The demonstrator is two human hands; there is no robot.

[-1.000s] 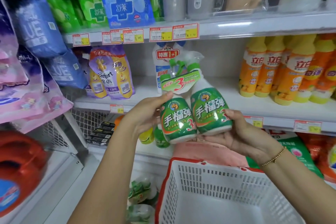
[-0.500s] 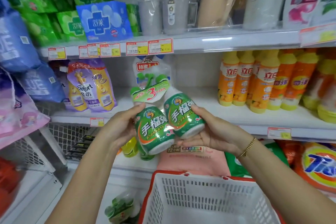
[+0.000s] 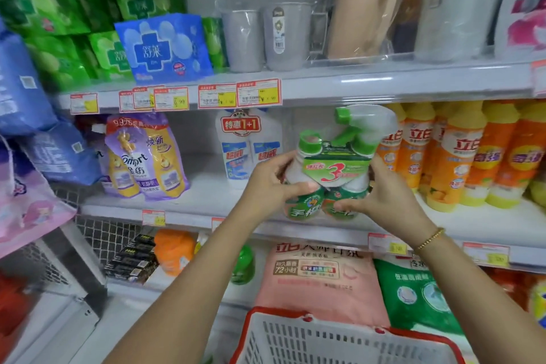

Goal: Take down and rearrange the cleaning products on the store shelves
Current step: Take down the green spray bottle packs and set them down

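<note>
Observed: left hand [image 3: 273, 183] and right hand [image 3: 384, 195] each grip a side of the twin spray-bottle pack [image 3: 336, 170], upright at the middle shelf [image 3: 206, 189] front. Likely moderately heavy, wrap slippery; hold bodies, not triggers.

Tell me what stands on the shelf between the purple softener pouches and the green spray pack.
A white twin-pack of bottles with a red 1+1 tag stands there, seen in the head view.
</note>
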